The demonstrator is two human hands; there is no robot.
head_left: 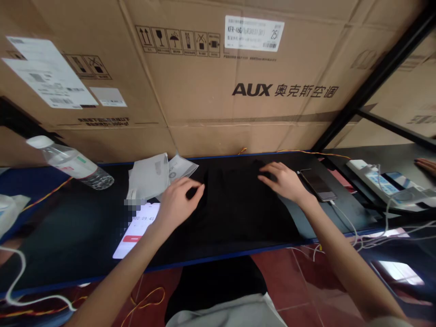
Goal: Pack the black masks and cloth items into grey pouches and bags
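A black cloth [238,209] lies spread on the dark table in front of me. My left hand [180,202] is at its left side, with thumb and index fingertip pinched together on the fabric's edge. Over the cloth's upper right part is my right hand [281,181], its thumb and index finger apart and nothing visible between them. Beside my left wrist lies a lit phone [136,231] showing a timer. Translucent packets [150,175] sit just behind my left hand.
A water bottle [73,163] leans at the left. Large cardboard boxes [204,104] stand along the table's back. A dark phone [316,184] on a cable, a power strip [371,181] and white cables are at the right. Another person's hand [425,164] shows at the right edge.
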